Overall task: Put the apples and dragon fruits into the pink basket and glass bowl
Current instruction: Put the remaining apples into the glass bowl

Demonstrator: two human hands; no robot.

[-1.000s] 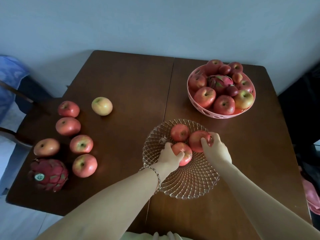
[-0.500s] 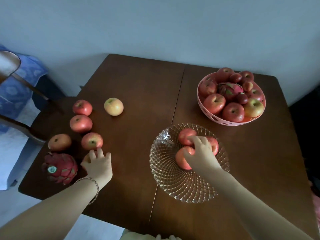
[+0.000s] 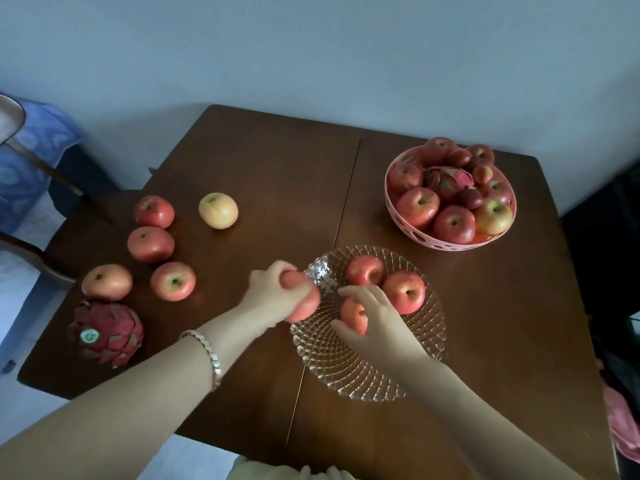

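Observation:
My left hand (image 3: 268,294) grips a red apple (image 3: 303,297) just above the left rim of the glass bowl (image 3: 367,375). My right hand (image 3: 372,315) reaches into the bowl with its fingers curled round another apple (image 3: 351,315). Two more apples (image 3: 403,292) lie in the bowl behind it. The pink basket (image 3: 415,237) at the back right is heaped with apples and a dragon fruit (image 3: 448,180). On the left of the table lie several loose apples (image 3: 173,280) and a second dragon fruit (image 3: 105,332).
The dark wooden table (image 3: 277,174) has a seam down its middle and stands against a pale wall. A chair with blue cloth (image 3: 24,161) stands off the left edge. Dark objects stand off the right side.
My left hand picked an apple up from the loose group at the left and carried it right to the bowl's rim. My right hand stayed in the bowl on an apple.

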